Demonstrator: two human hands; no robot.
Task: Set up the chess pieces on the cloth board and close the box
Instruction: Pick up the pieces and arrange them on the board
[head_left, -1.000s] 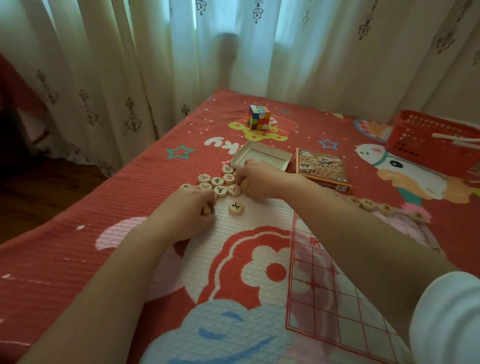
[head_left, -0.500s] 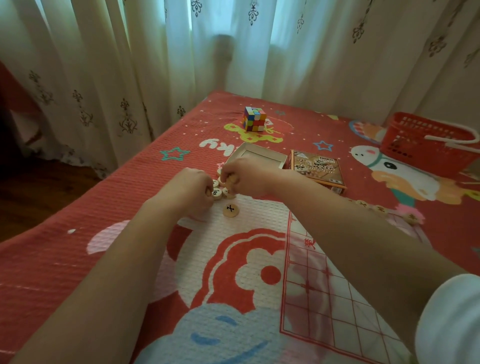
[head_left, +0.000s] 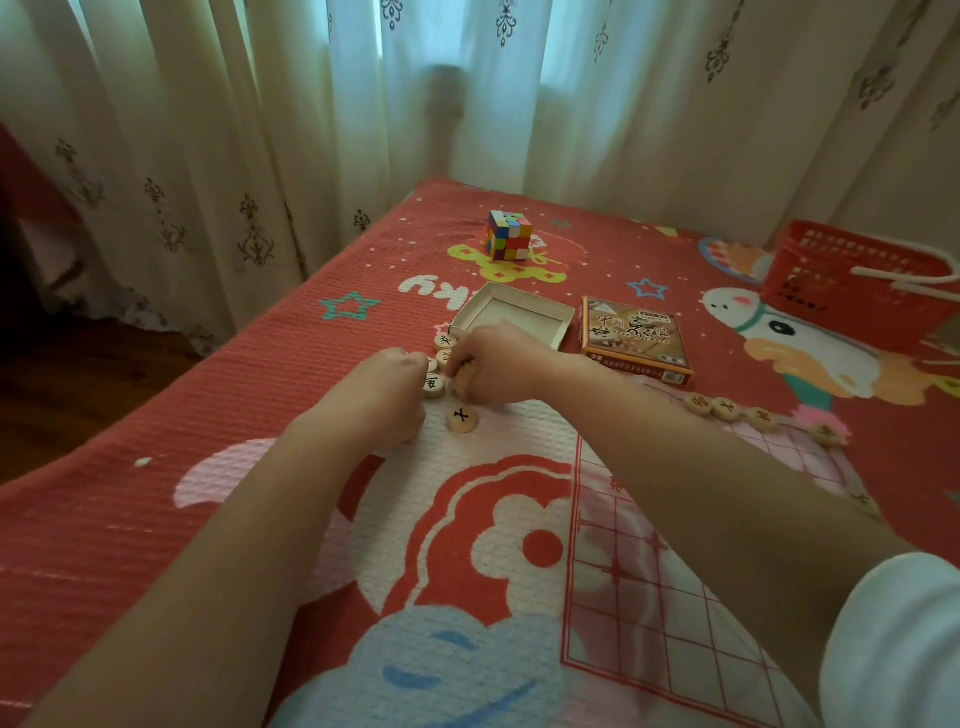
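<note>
where pieces (head_left: 462, 419) lie flat, the box (head_left: 565, 328) opens upward.

Box tray (head_left: 524, 298) stands just behind the pieces (head_left: 462, 419); bedspread (head_left: 249, 415) leftward lies bare

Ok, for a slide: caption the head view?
Left hand and right hand at loose pieces by the open box; others line the board.

- Cream curtains (head_left: 208, 130) with small dark motifs hang in folds across the back.
- Pale bluish daylight shows through the sheer panel (head_left: 571, 78) in the middle.
- Dark wooden floor (head_left: 78, 374) lies at the left.
- A bed (head_left: 156, 493) with a red cartoon-print cover fills the foreground.
</note>
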